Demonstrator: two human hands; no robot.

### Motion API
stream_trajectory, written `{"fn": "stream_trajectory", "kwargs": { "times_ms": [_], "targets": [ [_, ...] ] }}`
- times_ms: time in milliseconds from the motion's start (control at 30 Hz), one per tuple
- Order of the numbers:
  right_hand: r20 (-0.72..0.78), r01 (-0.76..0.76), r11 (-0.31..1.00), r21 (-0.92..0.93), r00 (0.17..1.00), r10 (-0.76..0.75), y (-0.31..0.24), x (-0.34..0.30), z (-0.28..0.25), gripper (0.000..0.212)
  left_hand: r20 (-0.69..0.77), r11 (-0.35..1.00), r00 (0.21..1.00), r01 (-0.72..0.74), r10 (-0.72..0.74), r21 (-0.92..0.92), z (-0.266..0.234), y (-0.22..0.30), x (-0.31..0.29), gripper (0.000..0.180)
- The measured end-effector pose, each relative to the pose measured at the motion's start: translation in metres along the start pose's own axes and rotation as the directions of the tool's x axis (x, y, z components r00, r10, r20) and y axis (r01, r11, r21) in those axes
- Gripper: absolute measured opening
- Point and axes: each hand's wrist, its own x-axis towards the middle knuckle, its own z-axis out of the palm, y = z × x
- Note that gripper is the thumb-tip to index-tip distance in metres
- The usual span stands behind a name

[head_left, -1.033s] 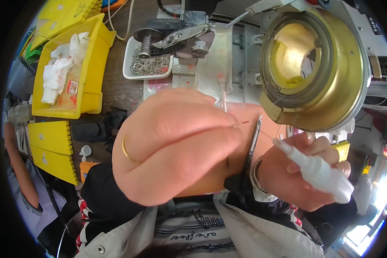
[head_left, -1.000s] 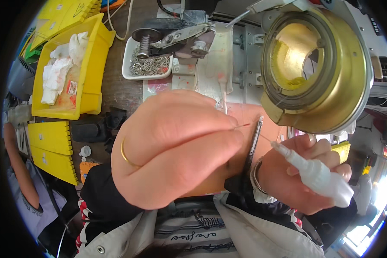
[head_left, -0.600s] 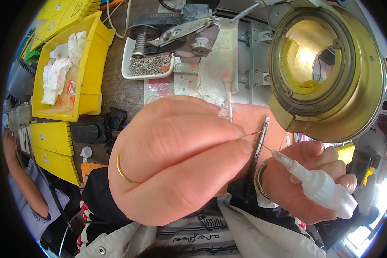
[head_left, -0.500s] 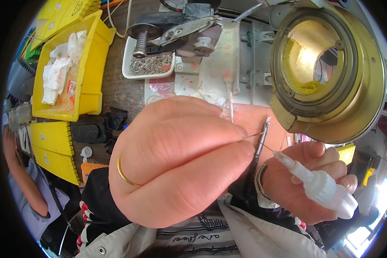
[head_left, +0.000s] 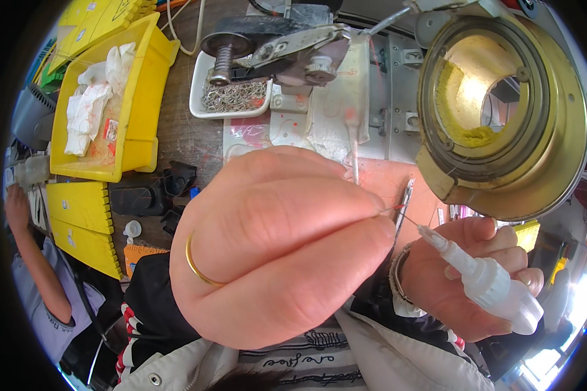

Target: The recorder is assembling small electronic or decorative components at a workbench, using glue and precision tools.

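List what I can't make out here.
Head view:
Thin red-marked piece: inner end hidden by left hand.
Needle on white bottle in right hand: too fine to tell if it touches that piece.
Metal pieces in white tray: partly covered by spring mechanism.
Co-worker: cut by left rim.

Ct: 1 dropper btl [head_left: 492, 287] @ 4 o'clk, 1 brass hsg [head_left: 557, 140] @ 2. 1 yel bin [head_left: 141, 107] @ 10, 1 wht dish [head_left: 231, 114] @ 11.

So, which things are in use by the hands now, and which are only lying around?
In use:
left hand: thin strand, partly red, pinched
right hand: white needle-tipped bottle

Apparently just lying around:
yellow bin
white tray of metal pieces
black object
small white cap
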Motion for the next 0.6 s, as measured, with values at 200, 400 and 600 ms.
{"fn": "stream_trajectory", "kwargs": {
  "times_ms": [200,400,600],
  "targets": [
    [0.014,0.003,1.0,-0.016,1.0,-0.003,-0.0014,0.0005,-0.0015,0.042,0.009,1.0,1.0,0.009,-0.009,-0.017,0.0,0.0002,-0.0001,0.023],
    [-0.005,0.01,1.0,-0.006,1.0,-0.01,0.0,0.0006,-0.0007,0.042,0.012,1.0,1.0,0.016,-0.016,-0.008,-0.0007,0.0004,-0.0001,0.023],
    [-0.036,0.026,0.998,0.061,0.999,-0.024,0.0024,0.0007,-0.0028,0.041,-0.003,1.0,1.0,0.004,-0.004,-0.015,0.0015,-0.0021,0.0007,0.024]
  ]
}}
